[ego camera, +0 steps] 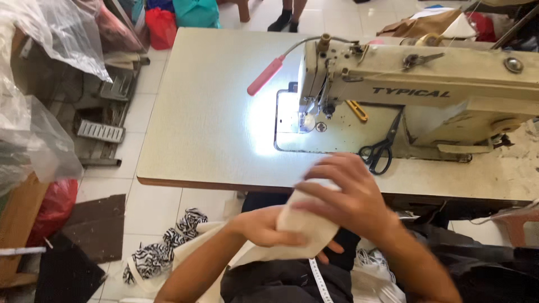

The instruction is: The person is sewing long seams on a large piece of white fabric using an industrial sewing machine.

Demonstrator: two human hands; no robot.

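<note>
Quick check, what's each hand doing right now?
Left hand: closed on the cream cloth piece.
Right hand: fingers gripping the same cloth from above.

Bright daylight all round; the machine's lamp (265, 76) burns a white glare patch onto the counter (208, 129), hands (314, 216) slightly motion-blurred.

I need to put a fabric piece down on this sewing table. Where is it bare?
The table is bare left of the sewing machine, out to its left edge. Crowded: scissors and a yellow tool lie under the machine's arm; both hands hold cream cloth at the front edge.
</note>
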